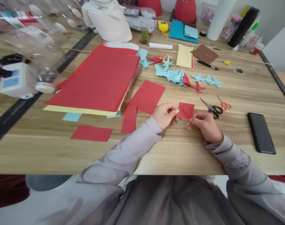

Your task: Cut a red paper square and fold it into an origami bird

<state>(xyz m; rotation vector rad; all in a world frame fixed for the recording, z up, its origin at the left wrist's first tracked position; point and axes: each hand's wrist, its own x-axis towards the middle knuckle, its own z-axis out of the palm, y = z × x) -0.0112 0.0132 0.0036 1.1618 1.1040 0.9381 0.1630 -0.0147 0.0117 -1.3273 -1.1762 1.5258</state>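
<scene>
A small folded red paper square [186, 110] is held just above the wooden table [175, 150]. My left hand [165, 115] pinches its left edge with closed fingers. My right hand [204, 124] grips its lower right corner, fingers curled. Both forearms in grey sleeves rest on the table's front edge. Red paper offcuts [146, 97] lie just left of my left hand.
A stack of large red and yellow sheets [97, 79] lies to the left. Several folded blue and red paper figures [180, 76] sit beyond my hands. Scissors [215, 107] and a black phone [261, 132] lie on the right. Clear plastic bottles [32, 34] crowd the far left.
</scene>
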